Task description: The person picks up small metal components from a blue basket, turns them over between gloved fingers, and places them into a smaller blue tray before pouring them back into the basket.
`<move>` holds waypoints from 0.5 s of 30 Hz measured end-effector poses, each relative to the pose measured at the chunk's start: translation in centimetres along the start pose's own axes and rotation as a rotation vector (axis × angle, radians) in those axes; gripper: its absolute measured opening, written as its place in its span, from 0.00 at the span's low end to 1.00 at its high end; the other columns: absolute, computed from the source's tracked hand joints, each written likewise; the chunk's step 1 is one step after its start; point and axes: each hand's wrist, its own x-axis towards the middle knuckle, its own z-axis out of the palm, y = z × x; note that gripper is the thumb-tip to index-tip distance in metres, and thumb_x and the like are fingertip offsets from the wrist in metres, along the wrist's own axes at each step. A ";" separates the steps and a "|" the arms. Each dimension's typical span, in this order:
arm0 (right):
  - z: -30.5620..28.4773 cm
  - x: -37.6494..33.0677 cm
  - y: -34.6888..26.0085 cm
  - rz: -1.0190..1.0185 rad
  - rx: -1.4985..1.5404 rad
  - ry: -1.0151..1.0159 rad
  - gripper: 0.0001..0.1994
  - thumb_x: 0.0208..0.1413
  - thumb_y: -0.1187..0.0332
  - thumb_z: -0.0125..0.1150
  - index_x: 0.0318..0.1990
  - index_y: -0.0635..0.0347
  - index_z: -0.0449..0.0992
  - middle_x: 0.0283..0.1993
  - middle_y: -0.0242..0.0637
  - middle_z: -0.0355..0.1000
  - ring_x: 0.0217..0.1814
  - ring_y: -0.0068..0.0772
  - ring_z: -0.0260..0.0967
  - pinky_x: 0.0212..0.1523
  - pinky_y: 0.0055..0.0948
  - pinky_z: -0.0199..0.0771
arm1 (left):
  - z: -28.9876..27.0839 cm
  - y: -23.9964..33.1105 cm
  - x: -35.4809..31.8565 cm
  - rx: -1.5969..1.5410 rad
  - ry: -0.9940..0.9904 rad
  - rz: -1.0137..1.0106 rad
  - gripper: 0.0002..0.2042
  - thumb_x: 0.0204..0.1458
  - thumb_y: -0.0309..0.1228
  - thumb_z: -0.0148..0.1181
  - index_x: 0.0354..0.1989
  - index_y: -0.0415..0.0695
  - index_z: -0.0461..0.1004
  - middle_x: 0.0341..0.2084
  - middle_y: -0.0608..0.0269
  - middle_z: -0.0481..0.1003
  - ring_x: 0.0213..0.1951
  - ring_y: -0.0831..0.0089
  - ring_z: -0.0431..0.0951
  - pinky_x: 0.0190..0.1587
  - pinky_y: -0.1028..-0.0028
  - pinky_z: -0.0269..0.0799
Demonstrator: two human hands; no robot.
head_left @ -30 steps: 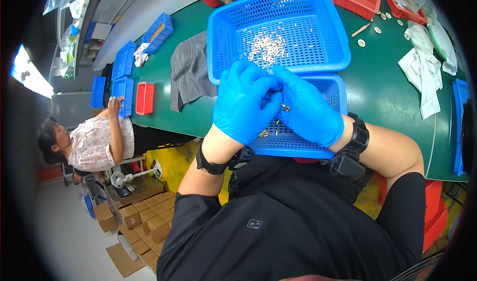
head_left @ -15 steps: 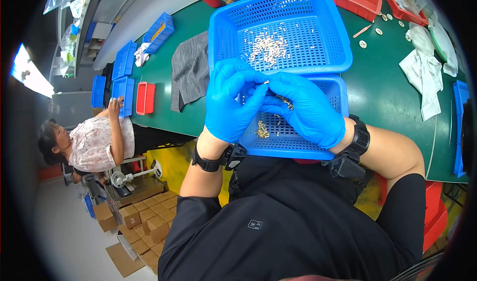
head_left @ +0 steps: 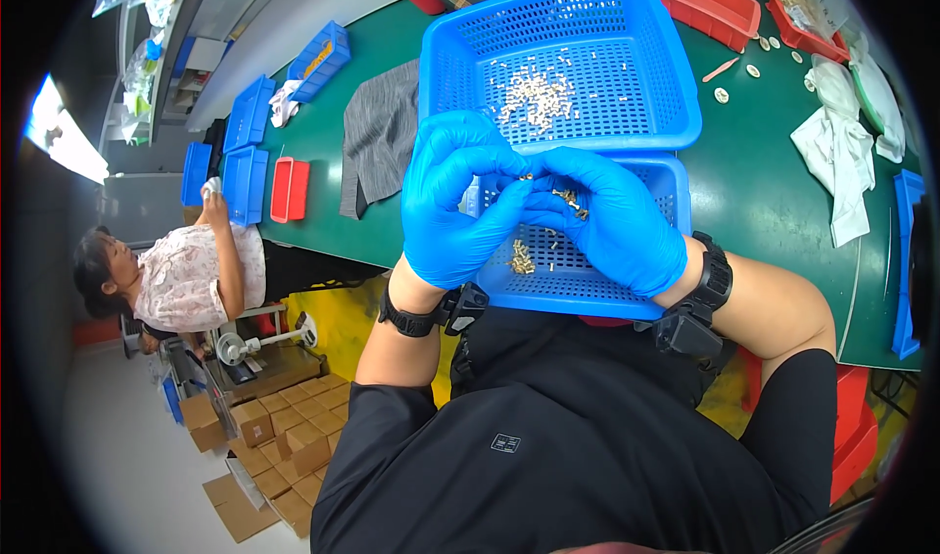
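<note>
My left hand (head_left: 452, 207), in a blue glove, is closed in a pinch on a small brass-coloured metal piece (head_left: 527, 177). My right hand (head_left: 627, 226), gloved too, meets it there with thumb and fingertips. Several more small metal pieces (head_left: 570, 202) lie in the curled fingers of my right hand. Both hands are over the near blue perforated basket (head_left: 676, 187), where a little pile of brassy pieces (head_left: 522, 257) sits on the bottom. Behind it stands a larger blue basket (head_left: 676, 84) with a heap of paler small pieces (head_left: 537, 99).
A grey cloth (head_left: 380, 128) lies left of the baskets on the green table (head_left: 749, 162). Red trays (head_left: 707, 11), round white pieces and a white cloth (head_left: 837, 153) are on the right. At far left a co-worker (head_left: 191, 275) sits near blue bins (head_left: 243, 187).
My joined fingertips have come slightly lower and nearer to me with the small piece, which now looks brassier. The co-worker's hand has shifted and now holds something white. The whole view has shifted slightly.
</note>
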 end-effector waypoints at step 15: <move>-0.3 0.3 0.2 0.038 0.097 0.013 0.14 0.70 0.66 0.52 0.55 0.64 0.77 0.50 0.43 0.78 0.50 0.34 0.79 0.53 0.31 0.82 | 0.1 -0.3 -0.4 -0.156 0.030 -0.038 0.14 0.43 0.17 0.69 0.39 0.43 0.81 0.40 0.60 0.75 0.48 0.62 0.75 0.52 0.65 0.72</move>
